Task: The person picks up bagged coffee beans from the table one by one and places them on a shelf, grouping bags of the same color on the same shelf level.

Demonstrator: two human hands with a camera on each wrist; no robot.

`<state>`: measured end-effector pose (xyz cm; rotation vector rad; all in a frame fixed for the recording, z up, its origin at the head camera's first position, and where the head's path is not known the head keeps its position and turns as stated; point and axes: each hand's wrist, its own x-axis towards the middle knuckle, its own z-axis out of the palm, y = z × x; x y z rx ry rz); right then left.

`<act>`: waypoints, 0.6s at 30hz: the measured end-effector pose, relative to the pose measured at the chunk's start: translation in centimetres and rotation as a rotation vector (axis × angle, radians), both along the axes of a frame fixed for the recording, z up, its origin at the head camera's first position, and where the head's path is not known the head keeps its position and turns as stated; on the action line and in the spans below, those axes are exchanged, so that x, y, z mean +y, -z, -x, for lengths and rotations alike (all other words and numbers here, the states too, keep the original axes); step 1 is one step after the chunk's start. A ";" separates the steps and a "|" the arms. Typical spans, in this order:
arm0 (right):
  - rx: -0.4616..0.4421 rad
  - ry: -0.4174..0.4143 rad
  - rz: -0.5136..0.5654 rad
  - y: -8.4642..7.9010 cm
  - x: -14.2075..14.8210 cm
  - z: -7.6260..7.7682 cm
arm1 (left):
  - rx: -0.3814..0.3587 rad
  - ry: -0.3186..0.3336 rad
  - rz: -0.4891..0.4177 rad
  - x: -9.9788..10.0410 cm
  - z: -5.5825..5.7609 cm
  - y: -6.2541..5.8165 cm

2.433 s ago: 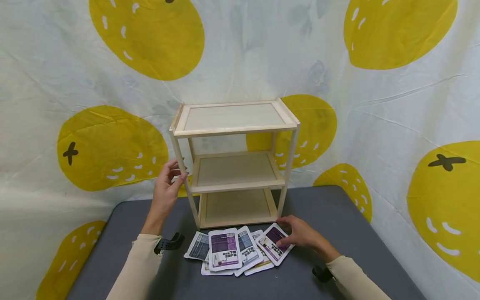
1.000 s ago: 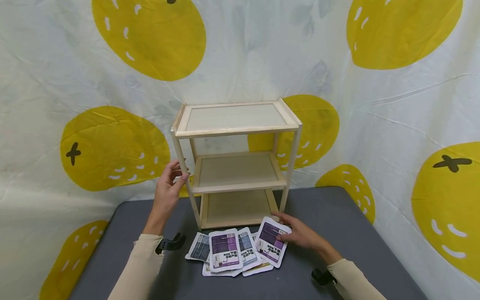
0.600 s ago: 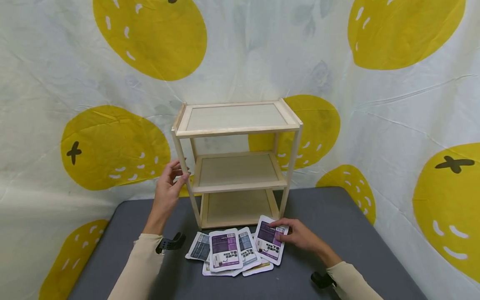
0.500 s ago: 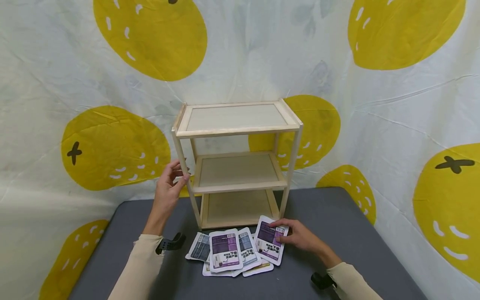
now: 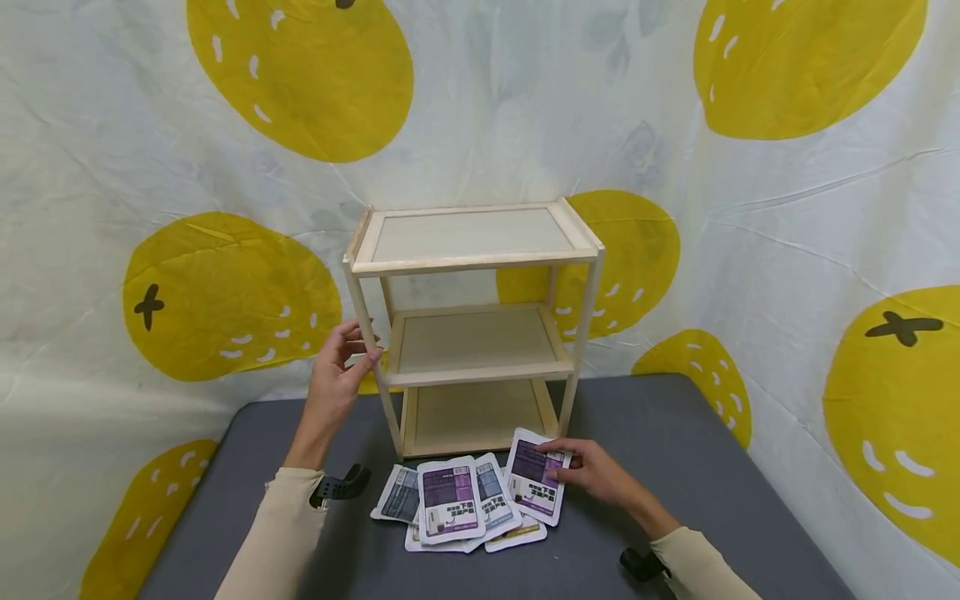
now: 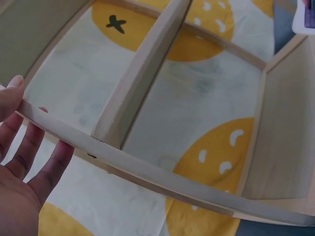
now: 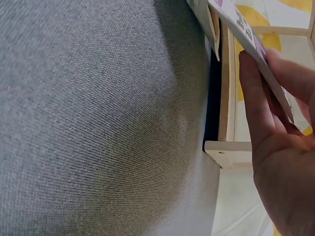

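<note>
My right hand (image 5: pixel 600 473) pinches a flat purple-and-white packet (image 5: pixel 534 487) by its right edge. In the right wrist view, the thumb lies on the packet's printed face and the fingers are behind it, with the packet (image 7: pixel 248 42) tilted off the grey surface. My left hand (image 5: pixel 335 379) grips the front left post of a three-tier wooden shelf (image 5: pixel 468 374). The left wrist view has the thumb on one side of the post (image 6: pixel 118 157) and the fingers on the other. Several similar packets (image 5: pixel 452 500) lie overlapping in front of the shelf, left of the held one.
The shelf stands toward the back of a grey cloth-covered table (image 5: pixel 645 425). Behind and beside it hangs a white curtain (image 5: pixel 480 100) printed with large yellow fruits. Dark bands (image 5: pixel 341 486) are worn on both wrists.
My right hand has raised the purple packet's near side off its resting place, turned it more upright and shifted it slightly left. The left hand stays on the post.
</note>
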<state>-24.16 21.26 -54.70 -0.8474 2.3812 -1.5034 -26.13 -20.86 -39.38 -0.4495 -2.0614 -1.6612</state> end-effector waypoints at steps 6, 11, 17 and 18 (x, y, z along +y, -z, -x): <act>-0.042 -0.049 0.016 -0.2 -0.2 -0.2 | 0.029 0.015 0.011 -0.1 0.0 0.1; 0.028 -0.004 -0.038 -0.4 -0.2 -0.3 | 0.017 0.016 0.004 -0.2 0.0 0.1; 0.064 0.045 -0.104 -0.7 -0.4 -0.6 | 0.003 0.027 0.014 0.5 -1.3 -1.5; 0.054 0.051 -0.105 -0.7 -0.4 -0.6 | 0.002 0.028 0.016 0.6 -1.6 -1.8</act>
